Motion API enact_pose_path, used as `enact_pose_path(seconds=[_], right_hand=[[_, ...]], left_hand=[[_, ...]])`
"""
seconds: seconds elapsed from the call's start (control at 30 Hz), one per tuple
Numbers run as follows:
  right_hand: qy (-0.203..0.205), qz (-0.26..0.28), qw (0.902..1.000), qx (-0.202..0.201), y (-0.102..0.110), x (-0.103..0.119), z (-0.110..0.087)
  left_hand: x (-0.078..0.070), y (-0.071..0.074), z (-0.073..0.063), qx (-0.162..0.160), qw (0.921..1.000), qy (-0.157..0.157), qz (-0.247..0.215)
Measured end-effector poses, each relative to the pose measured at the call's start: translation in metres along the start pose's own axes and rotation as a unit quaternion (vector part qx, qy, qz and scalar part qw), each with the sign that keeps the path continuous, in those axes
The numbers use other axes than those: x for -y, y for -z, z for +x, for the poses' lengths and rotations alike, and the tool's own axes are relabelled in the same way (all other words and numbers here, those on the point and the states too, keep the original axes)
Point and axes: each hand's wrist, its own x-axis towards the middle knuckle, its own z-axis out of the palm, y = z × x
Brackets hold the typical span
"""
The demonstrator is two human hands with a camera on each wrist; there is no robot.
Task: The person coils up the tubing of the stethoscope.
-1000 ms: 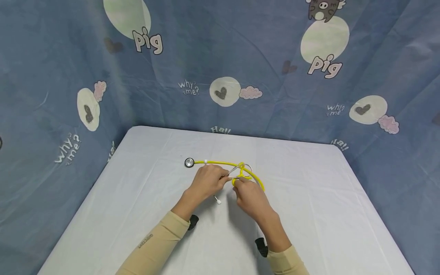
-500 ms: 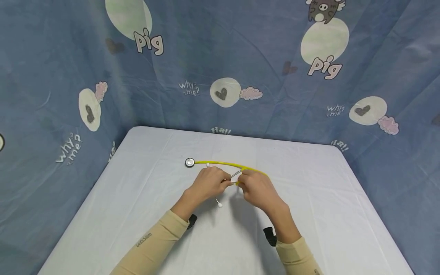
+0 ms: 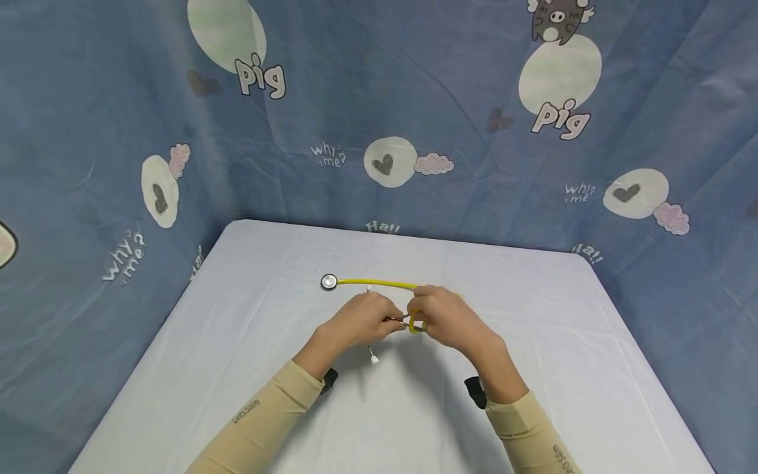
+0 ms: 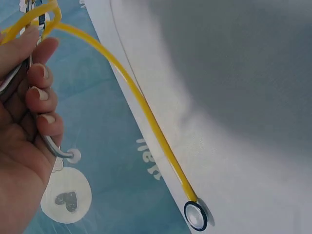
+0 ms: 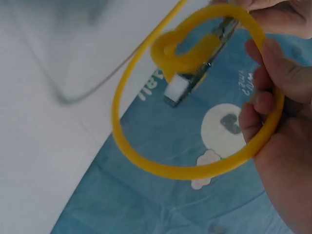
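Note:
A stethoscope with yellow tubing [image 3: 379, 283] stretches across the table, its round metal chest piece [image 3: 328, 282] at the far left end. My left hand [image 3: 364, 320] grips the metal ear tubes [image 4: 52, 147], curled fingers wrapped around them. A white ear tip [image 3: 374, 359] sticks out below that hand. To its right, my right hand [image 3: 450, 317] pinches the tubing between thumb and fingers. In the right wrist view the tubing forms a wide loop [image 5: 170, 171], with a smaller yellow coil [image 5: 163, 51] around a flat metal piece [image 5: 195, 80].
A white cloth covers the table [image 3: 562, 362]. Behind and beside it hangs a blue printed curtain [image 3: 462, 85]. Dark straps [image 3: 476, 392] are on the wrists, below tan sleeves [image 3: 521, 428].
My right hand has moved right and slightly up along the yellow tubing, then bent a loop of it near the ear tubes. My left hand has shifted slightly right, still gripping the ear tubes.

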Motion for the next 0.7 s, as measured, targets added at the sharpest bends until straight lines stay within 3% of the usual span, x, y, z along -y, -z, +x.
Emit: enact_pose_path(seconds=[0.37, 0.7], right_hand=[[0.015, 0.010, 0.9998, 0.006, -0.002, -0.003, 0.006], [-0.017, 0.087, 0.9961, 0.004, -0.008, -0.012, 0.009]], left_hand=[[0.001, 0.003, -0.006, 0.016, 0.9993, -0.031, -0.015], [0.000, 0.005, -0.009, 0.023, 0.9980, -0.048, -0.033]])
